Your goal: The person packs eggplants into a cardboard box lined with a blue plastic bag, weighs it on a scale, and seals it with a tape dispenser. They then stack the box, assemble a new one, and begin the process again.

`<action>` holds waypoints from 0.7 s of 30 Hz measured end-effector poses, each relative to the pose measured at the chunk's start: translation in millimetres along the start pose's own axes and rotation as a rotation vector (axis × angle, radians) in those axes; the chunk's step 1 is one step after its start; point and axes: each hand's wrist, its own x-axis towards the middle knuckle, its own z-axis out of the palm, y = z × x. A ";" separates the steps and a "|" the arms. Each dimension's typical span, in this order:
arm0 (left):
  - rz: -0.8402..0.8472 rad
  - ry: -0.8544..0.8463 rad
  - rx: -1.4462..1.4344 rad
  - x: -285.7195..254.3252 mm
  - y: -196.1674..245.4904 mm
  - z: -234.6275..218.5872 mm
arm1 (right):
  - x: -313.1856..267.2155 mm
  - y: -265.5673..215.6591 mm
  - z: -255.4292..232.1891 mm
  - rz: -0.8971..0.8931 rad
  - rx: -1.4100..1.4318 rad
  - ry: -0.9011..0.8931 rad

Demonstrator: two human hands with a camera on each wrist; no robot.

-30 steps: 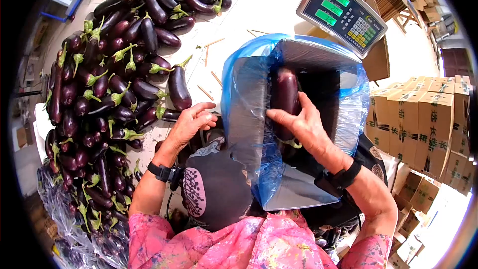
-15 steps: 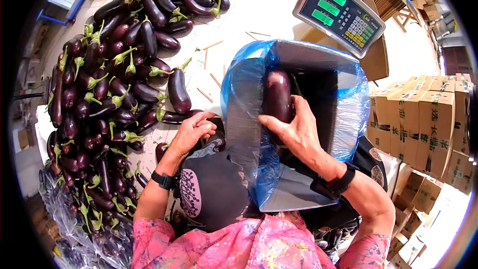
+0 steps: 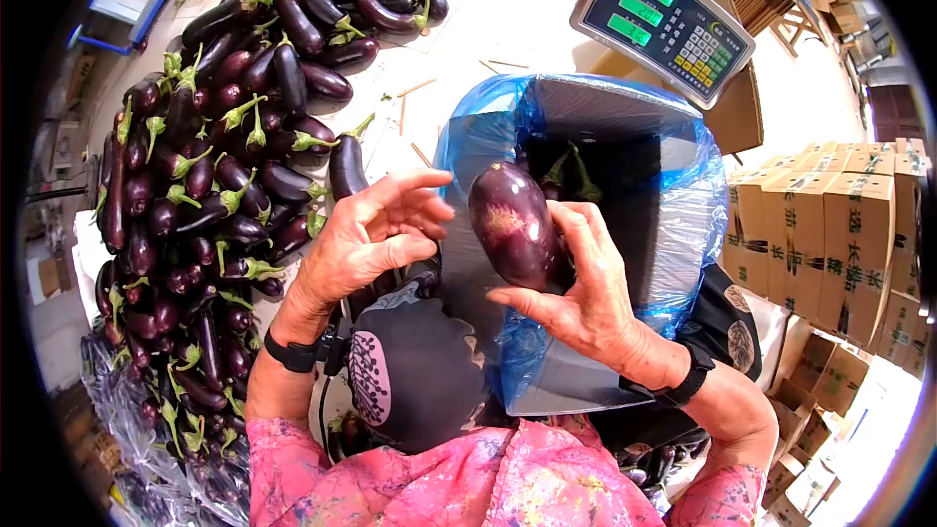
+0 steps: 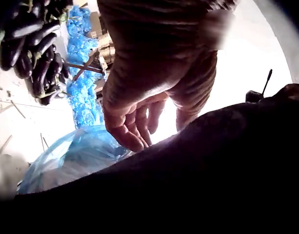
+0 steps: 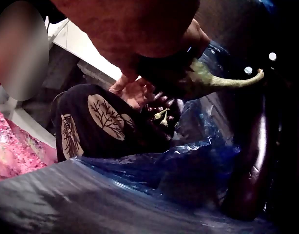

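My right hand [image 3: 597, 307] grips a plump dark purple eggplant [image 3: 509, 220] over the near left side of an open box [image 3: 600, 98] lined with clear blue plastic. A pale scuffed patch marks its blunt end. In the right wrist view its green stem [image 5: 232, 82] points away from the palm, and another eggplant [image 5: 249, 170] lies in the box. Green stems [image 3: 583, 176] show inside the box in the head view. Left of the held eggplant, my left hand [image 3: 376, 234] hovers with loosely bent fingers and nothing in them, as the left wrist view also shows.
A big heap of eggplants [image 3: 210, 176] covers the white surface on the left. Behind the box stands a digital scale display [image 3: 664, 21]. Taped cartons [image 3: 820, 224] are stacked at the right. Thin sticks [image 3: 418, 88] lie between heap and box.
My right hand has raised the eggplant out of the box and brought it left and nearer, its blunt end now turned up. My left hand has lifted and moved toward it, fingers spreading.
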 end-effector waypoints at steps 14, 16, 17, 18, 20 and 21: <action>-0.083 -0.100 -0.072 42.3 10.0 14.2 | 18.2 1.8 -26.4 0.619 1.022 -0.376; -0.051 -0.097 -0.008 42.6 7.9 12.8 | 16.2 9.4 -30.0 0.693 1.107 -0.375; -0.045 -0.093 0.038 43.0 3.9 8.8 | 15.4 6.2 -33.8 0.764 1.123 -0.304; -0.037 -0.088 0.084 42.7 0.6 5.2 | 11.5 15.1 -36.5 0.758 1.078 -0.300; -0.067 -0.024 0.144 39.8 -3.2 -0.7 | 8.4 24.7 -40.1 0.857 0.951 -0.229; -0.084 0.004 0.158 38.4 -6.1 -3.1 | 6.1 34.6 -37.9 0.864 0.941 -0.205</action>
